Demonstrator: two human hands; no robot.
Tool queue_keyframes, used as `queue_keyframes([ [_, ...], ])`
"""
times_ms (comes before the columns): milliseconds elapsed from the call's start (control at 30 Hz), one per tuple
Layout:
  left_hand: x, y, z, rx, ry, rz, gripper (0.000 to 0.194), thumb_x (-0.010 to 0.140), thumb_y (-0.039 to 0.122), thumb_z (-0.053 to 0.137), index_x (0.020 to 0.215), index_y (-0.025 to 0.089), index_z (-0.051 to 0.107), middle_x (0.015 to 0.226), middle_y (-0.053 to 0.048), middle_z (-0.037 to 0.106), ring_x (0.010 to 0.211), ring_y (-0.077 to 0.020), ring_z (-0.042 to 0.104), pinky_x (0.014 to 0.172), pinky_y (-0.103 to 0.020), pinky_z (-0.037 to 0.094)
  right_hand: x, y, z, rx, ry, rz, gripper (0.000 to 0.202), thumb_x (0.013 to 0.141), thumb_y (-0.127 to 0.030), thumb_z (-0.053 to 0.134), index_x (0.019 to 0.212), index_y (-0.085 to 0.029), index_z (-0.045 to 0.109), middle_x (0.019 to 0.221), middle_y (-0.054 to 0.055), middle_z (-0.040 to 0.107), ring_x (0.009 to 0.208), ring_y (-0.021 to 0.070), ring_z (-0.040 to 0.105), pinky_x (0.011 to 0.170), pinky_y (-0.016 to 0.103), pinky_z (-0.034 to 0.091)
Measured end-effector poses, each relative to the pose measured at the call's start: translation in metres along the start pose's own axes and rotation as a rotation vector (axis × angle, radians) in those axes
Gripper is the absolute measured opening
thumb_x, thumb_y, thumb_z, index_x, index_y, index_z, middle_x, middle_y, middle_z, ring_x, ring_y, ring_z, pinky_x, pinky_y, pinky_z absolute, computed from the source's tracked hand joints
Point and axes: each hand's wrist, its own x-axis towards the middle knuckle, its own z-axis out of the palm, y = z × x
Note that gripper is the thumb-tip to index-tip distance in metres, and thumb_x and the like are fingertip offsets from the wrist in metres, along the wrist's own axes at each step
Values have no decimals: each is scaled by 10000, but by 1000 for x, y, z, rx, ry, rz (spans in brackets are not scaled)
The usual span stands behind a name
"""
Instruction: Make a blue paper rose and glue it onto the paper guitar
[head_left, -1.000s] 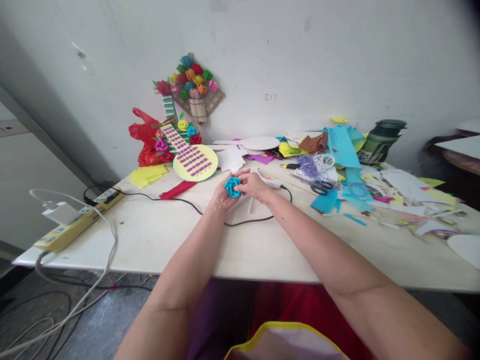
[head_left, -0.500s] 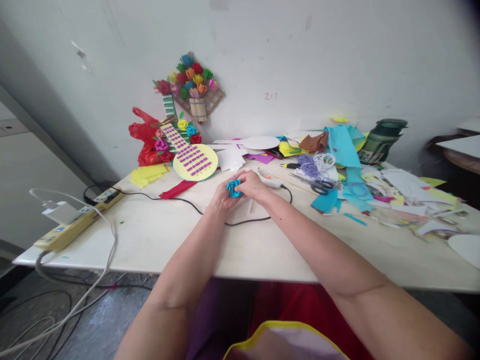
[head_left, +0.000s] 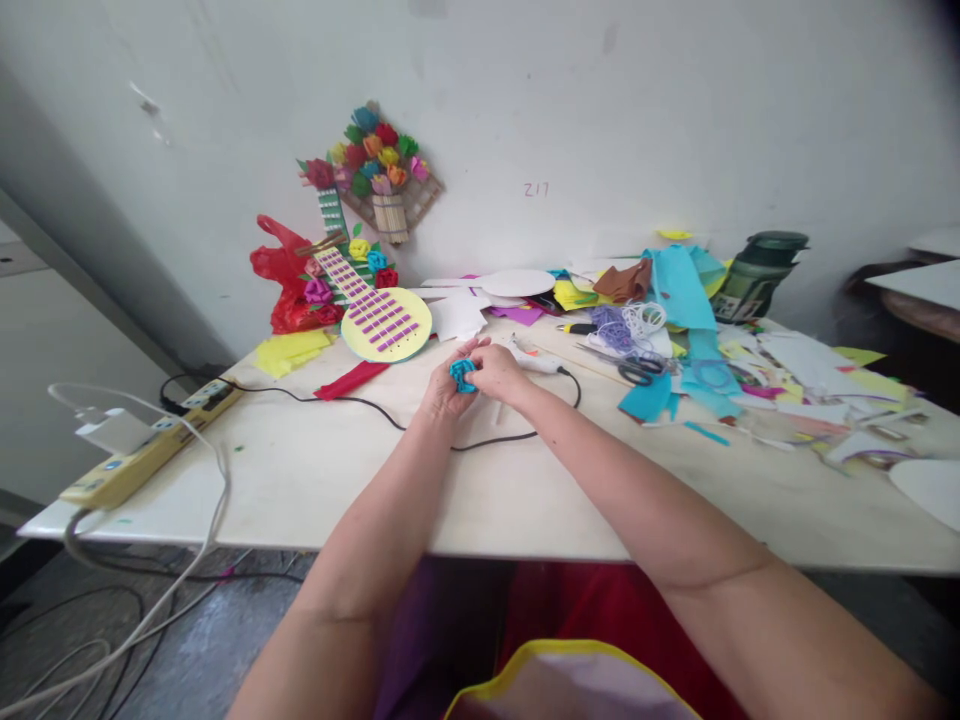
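A blue crepe-paper flower (head_left: 462,375) with curled petals is held between both hands above the middle of the table. My left hand (head_left: 442,392) cups it from the left and below, fingers closed around it. From the right, my right hand (head_left: 495,373) pinches the flower's edge with thumb and fingers. Just behind my right hand lies a white glue gun (head_left: 534,360), partly hidden by it, with a black cord running across the table (head_left: 337,480).
A yellow power strip (head_left: 142,455) sits at the left edge. Behind the hands stands a banjo-shaped craft (head_left: 386,325). To the right are scissors (head_left: 640,370), purple yarn (head_left: 611,328), blue crepe paper (head_left: 682,290), paper scraps and a green bottle (head_left: 761,275).
The view has shifted slightly, so the background sits a little further left. Both hands stay on the blue flower, with a small shift of the fingers on it.
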Motion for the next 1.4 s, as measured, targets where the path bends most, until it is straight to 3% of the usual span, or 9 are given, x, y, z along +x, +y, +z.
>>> queue_keyframes([
  [233, -1, 1, 1, 45, 40, -69, 252, 766, 133, 405, 942, 118, 585, 860, -93, 667, 771, -193, 645, 737, -351, 505, 3, 14, -7, 594, -232, 91, 44, 589, -102, 563, 566, -136, 577, 539, -12, 559, 554, 124, 554, 488, 219, 457],
  [367, -3, 7, -1, 61, 0, -26, 309, 774, 274, 417, 956, 104, 600, 920, -120, 667, 888, -230, 623, 791, -378, 482, 3, 17, -9, 734, -189, 155, 59, 586, -123, 585, 636, -133, 614, 591, -5, 595, 572, 120, 560, 436, 200, 426],
  [567, -9, 25, -9, 276, -233, 95, 387, 629, 185, 514, 1003, 129, 596, 1099, -121, 617, 1003, -236, 569, 858, -374, 431, 11, 32, -15, 836, -108, 244, 75, 606, -180, 613, 662, -131, 601, 572, 10, 613, 519, 117, 564, 390, 190, 382],
  [700, -12, 25, -13, 577, -360, 142, 731, 514, 39, 647, 1203, 226, 489, 1187, -68, 551, 1048, -200, 533, 887, -320, 406, 14, 38, -19, 930, -91, 266, 84, 589, -156, 631, 637, -124, 570, 509, -2, 584, 464, 118, 546, 383, 206, 398],
  [800, -10, 16, -13, 729, -343, 229, 1026, 442, 19, 730, 1348, 270, 320, 1132, -44, 547, 1045, -187, 526, 892, -298, 399, 15, 40, -19, 958, -109, 277, 90, 582, -141, 635, 633, -119, 564, 494, -3, 579, 456, 120, 542, 381, 210, 404],
  [900, -7, 10, -14, 800, -286, 364, 1140, 422, 60, 777, 1399, 243, 216, 1017, -35, 575, 998, -174, 539, 905, -292, 385, 15, 41, -18, 946, -134, 284, 81, 591, -145, 630, 621, -116, 560, 494, 5, 586, 442, 114, 531, 381, 209, 400],
  [1000, -5, 9, -14, 869, -269, 448, 1080, 443, 115, 792, 1380, 244, 271, 1030, -44, 580, 1009, -175, 530, 937, -301, 365, 15, 42, -18, 937, -154, 281, 72, 602, -146, 621, 614, -119, 555, 491, 5, 586, 435, 110, 520, 376, 205, 384],
  [1167, -5, 11, -12, 917, -245, 520, 787, 469, 149, 789, 1202, 223, 513, 1137, -55, 556, 1116, -204, 480, 972, -296, 341, 14, 42, -20, 1008, -221, 257, 82, 645, -193, 611, 640, -124, 567, 536, 7, 596, 452, 102, 513, 381, 201, 377],
  [1400, -10, 11, -4, 768, -226, 448, 692, 459, 76, 778, 1107, 180, 559, 1068, -74, 601, 1076, -206, 523, 966, -305, 361, 14, 43, -20, 1100, -254, 195, 138, 678, -255, 622, 654, -128, 575, 517, -4, 563, 438, 89, 481, 383, 196, 363],
])
